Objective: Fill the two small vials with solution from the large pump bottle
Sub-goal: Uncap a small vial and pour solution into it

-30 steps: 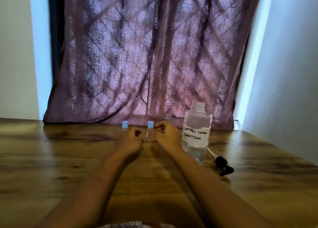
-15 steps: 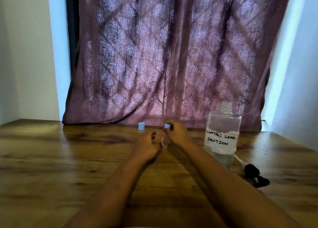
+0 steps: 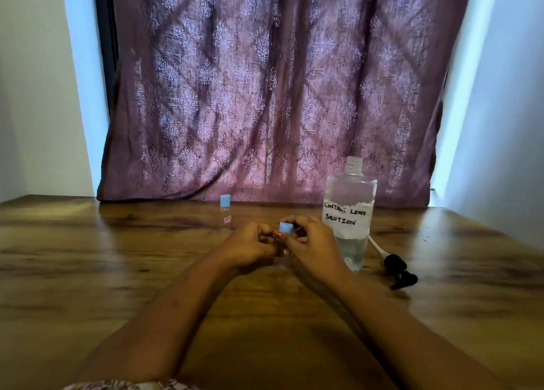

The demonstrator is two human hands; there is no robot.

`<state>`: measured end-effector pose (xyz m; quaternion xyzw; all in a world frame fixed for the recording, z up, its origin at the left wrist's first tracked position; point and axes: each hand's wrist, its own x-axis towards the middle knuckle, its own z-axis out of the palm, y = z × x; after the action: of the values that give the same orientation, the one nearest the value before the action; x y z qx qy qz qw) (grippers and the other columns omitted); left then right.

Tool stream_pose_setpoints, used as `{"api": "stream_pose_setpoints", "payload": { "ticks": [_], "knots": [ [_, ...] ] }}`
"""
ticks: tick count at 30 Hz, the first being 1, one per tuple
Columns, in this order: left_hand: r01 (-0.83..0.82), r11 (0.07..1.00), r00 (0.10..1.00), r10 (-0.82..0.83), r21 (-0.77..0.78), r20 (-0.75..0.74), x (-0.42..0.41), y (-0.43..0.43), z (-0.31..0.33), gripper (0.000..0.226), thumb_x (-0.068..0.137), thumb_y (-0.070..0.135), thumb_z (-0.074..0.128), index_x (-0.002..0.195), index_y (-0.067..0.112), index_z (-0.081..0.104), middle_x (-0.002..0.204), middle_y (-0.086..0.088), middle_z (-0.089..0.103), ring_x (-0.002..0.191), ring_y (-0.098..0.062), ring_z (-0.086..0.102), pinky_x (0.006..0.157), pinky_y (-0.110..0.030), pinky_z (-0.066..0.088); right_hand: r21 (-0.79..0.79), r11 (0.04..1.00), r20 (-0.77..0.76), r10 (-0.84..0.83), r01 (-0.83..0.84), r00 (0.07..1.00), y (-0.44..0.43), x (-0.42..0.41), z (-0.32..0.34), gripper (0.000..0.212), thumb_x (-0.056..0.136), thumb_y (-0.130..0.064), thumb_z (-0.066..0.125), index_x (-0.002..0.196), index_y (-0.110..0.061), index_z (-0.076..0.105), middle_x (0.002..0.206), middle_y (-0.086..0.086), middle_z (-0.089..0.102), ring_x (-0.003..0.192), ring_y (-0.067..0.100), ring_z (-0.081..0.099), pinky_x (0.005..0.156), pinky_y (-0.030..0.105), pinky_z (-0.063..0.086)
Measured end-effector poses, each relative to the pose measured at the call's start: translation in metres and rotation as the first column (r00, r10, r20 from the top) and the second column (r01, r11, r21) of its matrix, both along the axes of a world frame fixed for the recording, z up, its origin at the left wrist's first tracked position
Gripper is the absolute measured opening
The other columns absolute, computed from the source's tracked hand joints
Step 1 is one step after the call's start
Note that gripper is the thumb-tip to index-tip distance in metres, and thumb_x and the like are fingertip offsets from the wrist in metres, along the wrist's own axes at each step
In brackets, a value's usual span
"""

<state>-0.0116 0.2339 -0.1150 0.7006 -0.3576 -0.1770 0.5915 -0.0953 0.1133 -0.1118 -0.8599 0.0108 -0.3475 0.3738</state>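
A small clear vial stands between my hands on the wooden table (image 3: 117, 272), its body mostly hidden. My left hand (image 3: 250, 247) grips its body. The fingers of my right hand (image 3: 309, 244) pinch its blue cap (image 3: 285, 227). A second small vial with a blue cap (image 3: 225, 213) stands upright just behind and to the left. The large clear bottle (image 3: 348, 213), labelled "contact lens solution", stands right of my right hand with its neck open. Its black pump head (image 3: 396, 267) with a white tube lies on the table to the right of it.
A patterned mauve curtain (image 3: 265, 95) hangs against the table's far edge. White walls close in on the left and the right side. A patterned piece of cloth shows at the bottom edge.
The view has shifted, so everything sits further right and lower. My hands have closed more tightly around the near vial and its cap. The bottle, pump head and far vial stay in place.
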Motion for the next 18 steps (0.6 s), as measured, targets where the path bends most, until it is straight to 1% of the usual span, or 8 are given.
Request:
{"api": "stream_pose_setpoints", "payload": {
  "ticks": [3,5,6,9,11,14,16,18],
  "knots": [
    [0.0,1.0,1.0,0.0,-0.018,-0.021,-0.0057,0.0,-0.0005,0.031,0.083,-0.02,0.055,0.074,0.007,0.068,0.06,0.0,0.07,0.056,-0.008,0.067,0.059,-0.024,0.057,0.056,0.998,0.037,-0.025,0.023,0.999,0.0041,-0.0051,-0.001,0.022,0.082,-0.023,0.069,0.102,-0.014,0.064,0.093,-0.002,0.057,0.08,0.009,0.056,0.065,0.013,0.044],
    [-0.006,1.0,1.0,0.006,-0.014,-0.001,-0.0085,0.0,0.0,0.032,0.083,-0.02,0.054,0.073,0.006,0.067,0.059,0.0,0.068,0.053,-0.006,0.064,0.055,-0.02,0.054,0.094,0.995,0.059,-0.019,0.014,0.998,0.006,-0.0054,-0.0011,0.018,0.08,-0.02,0.07,0.096,-0.013,0.065,0.089,0.0,0.06,0.078,0.011,0.058,0.066,0.017,0.048],
    [-0.008,1.0,1.0,0.009,-0.009,0.008,-0.0089,0.0003,0.0003,0.031,0.084,-0.02,0.054,0.074,0.007,0.066,0.06,0.0,0.068,0.053,-0.005,0.064,0.053,-0.018,0.053,0.098,0.995,0.064,-0.014,0.007,0.998,0.0064,-0.0059,-0.0011,0.016,0.08,-0.019,0.07,0.095,-0.013,0.065,0.088,0.0,0.061,0.077,0.01,0.057,0.066,0.016,0.047],
    [0.009,1.0,1.0,-0.009,-0.004,0.0,-0.011,-0.0007,0.0001,0.031,0.085,-0.02,0.05,0.074,0.005,0.064,0.056,0.003,0.068,0.052,-0.003,0.066,0.051,-0.015,0.052,0.109,0.994,0.064,0.023,-0.03,0.998,0.0061,-0.0074,0.0,0.018,0.082,-0.016,0.068,0.099,-0.012,0.065,0.085,-0.005,0.059,0.074,0.0,0.054,0.063,0.007,0.044],
    [0.028,1.0,0.999,-0.029,-0.009,-0.017,-0.0108,-0.0012,-0.0009,0.031,0.086,-0.021,0.048,0.075,0.004,0.063,0.054,0.004,0.068,0.053,-0.003,0.067,0.052,-0.015,0.053,0.121,0.992,0.061,0.039,-0.046,0.997,0.0055,-0.0065,0.0005,0.019,0.083,-0.014,0.066,0.102,-0.011,0.065,0.085,-0.007,0.058,0.074,-0.002,0.054,0.063,0.003,0.043],
    [0.067,0.998,0.997,-0.067,-0.017,-0.038,-0.0084,-0.0013,-0.0013,0.03,0.086,-0.02,0.049,0.079,0.005,0.065,0.062,0.003,0.072,0.062,-0.006,0.07,0.057,-0.017,0.055,0.15,0.985,0.053,0.074,-0.082,0.996,0.0052,-0.0075,0.0023,0.021,0.085,-0.011,0.064,0.105,-0.009,0.064,0.089,-0.004,0.06,0.078,0.0,0.056,0.065,0.003,0.045],
    [0.086,0.996,0.995,-0.088,-0.031,-0.054,-0.0058,-0.0012,-0.0024,0.028,0.085,-0.019,0.052,0.082,0.005,0.066,0.066,0.002,0.074,0.065,-0.006,0.071,0.059,-0.017,0.056,0.2,0.97,0.05,0.132,-0.139,0.99,0.0034,-0.0089,0.0037,0.022,0.085,-0.008,0.063,0.108,-0.007,0.064,0.093,-0.002,0.063,0.083,0.001,0.059,0.069,0.005,0.047],
    [0.109,0.992,0.991,-0.113,-0.057,-0.076,-0.0042,-0.0006,-0.0034,0.025,0.085,-0.019,0.054,0.086,0.003,0.067,0.072,0.0,0.074,0.069,-0.008,0.072,0.065,-0.02,0.059,0.222,0.958,0.035,0.176,-0.18,0.984,0.0009,-0.0088,0.0041,0.024,0.086,-0.006,0.061,0.11,-0.007,0.064,0.098,-0.001,0.065,0.089,0.004,0.061,0.073,0.008,0.05]
  ]
}}
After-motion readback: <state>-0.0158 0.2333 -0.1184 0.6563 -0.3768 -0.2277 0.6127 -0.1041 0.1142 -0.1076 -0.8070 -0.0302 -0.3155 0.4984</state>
